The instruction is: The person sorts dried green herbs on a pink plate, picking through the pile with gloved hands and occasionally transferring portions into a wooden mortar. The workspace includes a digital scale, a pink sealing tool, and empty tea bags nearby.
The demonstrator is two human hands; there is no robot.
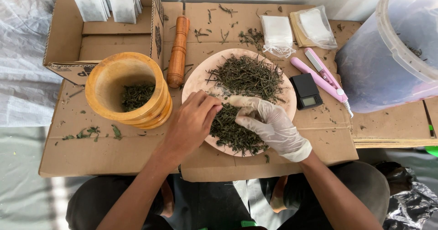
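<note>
Left hand, bare, and gloved right hand: fingertips together, both pinching dried herbs on pink plate. Risk: brittle stems spilling past the rim beneath the wrists.

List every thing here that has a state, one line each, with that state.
Left hand: bare, fingertips pinching dried herbs.
Right hand: gloved, fingers in the herbs.
Plate: covered with dried herbs.
Wooden mortar: upright, some herbs inside.
Pestle: lying flat beside the mortar.
Cardboard box: open, white sachets inside.
Pocket scale: nothing on it.
Pink sealer: lying, jaws apart.
</note>
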